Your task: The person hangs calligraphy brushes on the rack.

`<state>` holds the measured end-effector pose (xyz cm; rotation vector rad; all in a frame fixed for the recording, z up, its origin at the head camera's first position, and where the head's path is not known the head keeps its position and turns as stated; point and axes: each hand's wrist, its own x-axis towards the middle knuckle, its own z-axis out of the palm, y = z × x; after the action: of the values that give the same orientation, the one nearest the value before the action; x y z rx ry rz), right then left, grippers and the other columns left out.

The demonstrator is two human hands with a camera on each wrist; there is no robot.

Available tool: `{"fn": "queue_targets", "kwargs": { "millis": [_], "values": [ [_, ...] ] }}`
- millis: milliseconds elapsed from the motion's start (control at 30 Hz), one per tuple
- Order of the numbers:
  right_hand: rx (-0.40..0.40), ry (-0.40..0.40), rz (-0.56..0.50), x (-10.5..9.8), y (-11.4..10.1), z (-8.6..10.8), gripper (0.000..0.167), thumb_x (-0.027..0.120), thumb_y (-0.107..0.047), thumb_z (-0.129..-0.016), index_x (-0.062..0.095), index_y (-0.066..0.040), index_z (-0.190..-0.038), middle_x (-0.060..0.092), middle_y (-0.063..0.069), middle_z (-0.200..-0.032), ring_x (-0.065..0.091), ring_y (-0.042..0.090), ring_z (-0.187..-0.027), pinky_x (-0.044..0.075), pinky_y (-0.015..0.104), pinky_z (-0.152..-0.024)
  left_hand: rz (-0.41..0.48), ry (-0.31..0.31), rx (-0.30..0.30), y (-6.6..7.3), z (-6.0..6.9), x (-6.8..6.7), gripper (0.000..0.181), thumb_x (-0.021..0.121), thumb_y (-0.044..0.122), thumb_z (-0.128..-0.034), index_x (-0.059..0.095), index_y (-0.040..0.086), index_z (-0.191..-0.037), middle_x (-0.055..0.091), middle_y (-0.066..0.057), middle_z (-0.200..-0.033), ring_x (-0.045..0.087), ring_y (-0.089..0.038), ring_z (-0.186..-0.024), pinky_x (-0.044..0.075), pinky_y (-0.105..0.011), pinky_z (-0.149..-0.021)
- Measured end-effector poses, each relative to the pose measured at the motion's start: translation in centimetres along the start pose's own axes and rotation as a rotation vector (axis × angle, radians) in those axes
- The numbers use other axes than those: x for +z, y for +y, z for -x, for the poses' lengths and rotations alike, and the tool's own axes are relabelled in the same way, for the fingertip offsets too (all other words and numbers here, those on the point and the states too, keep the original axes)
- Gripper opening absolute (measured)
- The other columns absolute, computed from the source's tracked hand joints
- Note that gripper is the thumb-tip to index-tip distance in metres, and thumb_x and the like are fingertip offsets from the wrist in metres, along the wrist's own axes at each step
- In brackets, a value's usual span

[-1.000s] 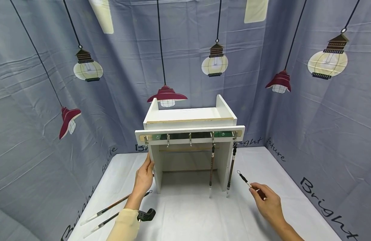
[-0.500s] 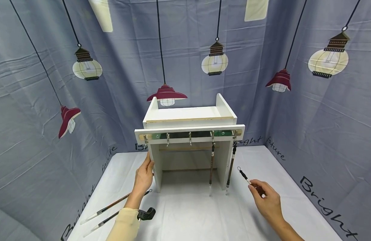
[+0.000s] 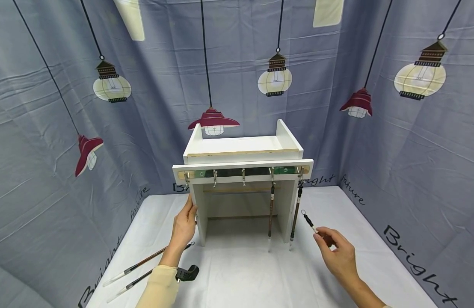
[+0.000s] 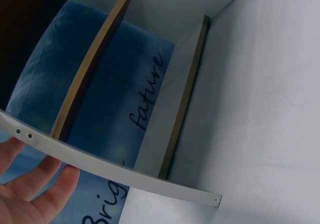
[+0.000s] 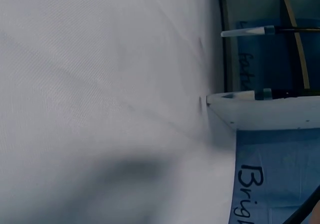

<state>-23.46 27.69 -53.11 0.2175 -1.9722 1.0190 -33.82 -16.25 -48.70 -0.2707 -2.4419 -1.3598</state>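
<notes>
In the head view, my right hand [image 3: 339,252] pinches a calligraphy brush [image 3: 308,221] near its black, looped end; the looped end points up and left, and the rest is hidden by the hand. A white shelf unit [image 3: 242,159] stands ahead, with a row of metal hooks [image 3: 243,177] along its front rail. From the two rightmost hooks hang one brush [image 3: 271,211] and another brush [image 3: 296,214], bristles down. My left hand [image 3: 184,224] rests against the shelf's left side panel; in the left wrist view its fingers [image 4: 57,186] touch the panel's outer face.
Two more brushes lie on the white cloth at left: a brown brush [image 3: 144,261] and a dark brush [image 3: 138,280], both partly behind the left forearm. A black wrist device [image 3: 188,273] sits by the left cuff. Blue curtains [image 3: 237,64] printed with lamps surround the table [image 3: 241,278].
My right hand has moved slightly up and to the left with the brush, bringing its loop nearer the shelf's right side. My left hand stays in place on the panel.
</notes>
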Motion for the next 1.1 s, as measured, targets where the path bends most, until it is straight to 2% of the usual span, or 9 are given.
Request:
{"fn": "queue_targets", "kwargs": {
  "millis": [167, 333, 667, 800, 933, 1100],
  "values": [
    [-0.018, 0.002, -0.021, 0.3, -0.4, -0.2, 0.032, 0.083, 0.014, -0.076, 0.077, -0.003, -0.103, 0.071, 0.004, -0.08, 0.056, -0.005, -0.069, 0.047, 0.011, -0.062, 0.004, 0.0, 0.001, 0.0, 0.0, 0.0, 0.053, 0.039, 0.037, -0.1133, 0.028, 0.029, -0.164, 0.047, -0.01, -0.159, 0.065, -0.041, -0.124, 0.063, -0.048, -0.085],
    [0.014, -0.015, -0.037, 0.8, -0.8, -0.4, 0.03, 0.083, 0.012, -0.077, 0.077, -0.004, -0.102, 0.07, 0.001, -0.081, 0.055, -0.006, -0.07, 0.047, 0.012, -0.062, 0.015, -0.005, -0.004, -0.1, 0.1, 0.0, 0.053, 0.039, 0.037, -0.1133, 0.027, 0.03, -0.164, 0.047, -0.01, -0.16, 0.063, -0.042, -0.127, 0.063, -0.048, -0.085],
    [-0.061, 0.004, -0.12, 2.3, -1.6, -1.2, 0.032, 0.082, 0.015, -0.075, 0.077, -0.003, -0.101, 0.072, 0.007, -0.08, 0.057, 0.0, -0.069, 0.047, 0.016, -0.06, 0.033, -0.003, -0.006, -0.1, 0.1, 0.0, 0.053, 0.041, 0.037, -0.113, 0.028, 0.029, -0.164, 0.046, -0.01, -0.16, 0.061, -0.042, -0.129, 0.063, -0.048, -0.085],
    [-0.08, 0.006, -0.119, 2.9, -2.2, -1.4, 0.033, 0.082, 0.018, -0.073, 0.076, 0.0, -0.1, 0.072, 0.01, -0.078, 0.057, 0.004, -0.067, 0.047, 0.017, -0.059, 0.033, 0.001, 0.0, -0.1, 0.0, 0.1, 0.053, 0.041, 0.036, -0.113, 0.029, 0.029, -0.164, 0.045, -0.01, -0.161, 0.061, -0.042, -0.129, 0.063, -0.048, -0.085],
    [-0.101, -0.005, -0.11, 3.3, -3.5, -1.7, 0.034, 0.08, 0.023, -0.071, 0.074, 0.004, -0.099, 0.071, 0.014, -0.077, 0.058, 0.01, -0.066, 0.047, 0.016, -0.059, 0.04, -0.002, 0.007, -0.1, 0.0, 0.1, 0.053, 0.041, 0.036, -0.1131, 0.029, 0.027, -0.164, 0.043, -0.01, -0.162, 0.06, -0.041, -0.13, 0.063, -0.048, -0.085],
    [-0.078, -0.043, -0.161, 3.4, -6.5, -2.2, 0.031, 0.076, 0.024, -0.073, 0.072, 0.008, -0.099, 0.07, 0.018, -0.078, 0.059, 0.012, -0.067, 0.047, 0.014, -0.062, 0.029, -0.004, -0.001, 0.0, 0.0, 0.0, 0.054, 0.04, 0.037, -0.1131, 0.028, 0.026, -0.164, 0.041, -0.009, -0.163, 0.06, -0.041, -0.13, 0.062, -0.049, -0.087]
  ]
}}
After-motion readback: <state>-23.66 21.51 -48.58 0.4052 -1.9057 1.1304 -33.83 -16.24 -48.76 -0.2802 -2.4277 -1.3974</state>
